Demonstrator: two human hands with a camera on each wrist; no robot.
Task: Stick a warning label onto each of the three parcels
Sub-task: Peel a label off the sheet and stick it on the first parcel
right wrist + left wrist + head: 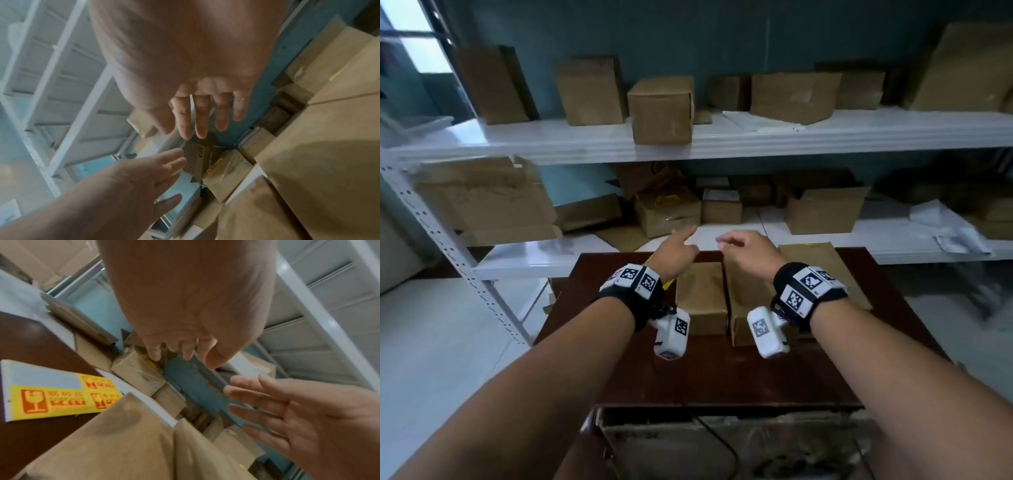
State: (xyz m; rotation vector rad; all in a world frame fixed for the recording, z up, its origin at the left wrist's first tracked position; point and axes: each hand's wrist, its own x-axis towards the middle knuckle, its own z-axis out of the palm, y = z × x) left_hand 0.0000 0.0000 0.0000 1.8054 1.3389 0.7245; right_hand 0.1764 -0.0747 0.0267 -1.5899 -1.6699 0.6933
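Both forearms reached forward over the dark brown wooden table. The left hand hovered with its index finger pointing ahead and held nothing. The right hand, just beside it, hung with fingers loosely spread, also holding nothing. Three brown paper-wrapped parcels lay side by side beneath both hands, untouched. The yellow sheet of warning labels lay flat on the table, left of the left hand.

Three brown parcels side by side, yellow label sheet beside them
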